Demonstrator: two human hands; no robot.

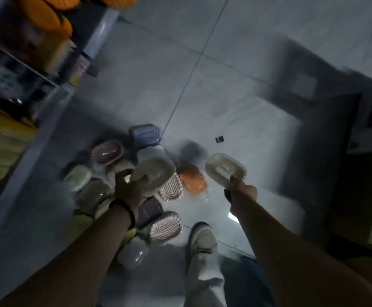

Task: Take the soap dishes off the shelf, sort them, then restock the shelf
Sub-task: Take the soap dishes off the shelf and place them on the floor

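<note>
Now left hand (128,189) grips left dish (156,171) slanting up-right; right hand (239,192), right dish (223,168), up-left.

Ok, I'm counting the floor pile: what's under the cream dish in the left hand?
A pink-striped dish shows partly beneath the cream dish that the left hand grips; the rest of it and anything else below is covered.

Blocked on the left by the shelf frame (36,149), just beside the heap of soap dishes (169,191) crowding the floor. Open over bare floor tile (236,89) beyond and right of the heap, save a small dark scrap (219,139). Hemmed nearer by a shoe (202,235), far right by dark furniture (326,140).
</note>
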